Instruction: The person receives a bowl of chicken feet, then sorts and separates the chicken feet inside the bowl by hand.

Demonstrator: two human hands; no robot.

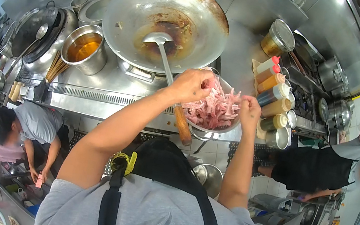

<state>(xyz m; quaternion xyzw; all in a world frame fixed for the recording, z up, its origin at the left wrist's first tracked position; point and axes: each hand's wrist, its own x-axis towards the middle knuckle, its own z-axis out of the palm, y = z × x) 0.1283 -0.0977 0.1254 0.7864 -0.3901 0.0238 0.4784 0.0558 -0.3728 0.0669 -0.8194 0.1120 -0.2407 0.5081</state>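
Observation:
Thin strips of pale pink raw meat (218, 107) fill a round metal bowl (228, 128) at the counter's front edge. My left hand (192, 85) is over the bowl's left side, fingers closed on some of the strips. On the right side, my right hand (249, 113) pinches strips at the edge of the pile. A wok ladle (158, 38) rests in the large wok (127, 14), its wooden handle passing beneath my left wrist and out over the counter edge. Brown, oily residue coats the wok's bottom.
Several squeeze bottles (276, 107) line the right of the bowl. Left of the wok stand a metal pot of amber liquid (94, 65) and a bamboo brush (57, 67). One person (43, 126) bends at lower left; another person (317, 165) stands at right.

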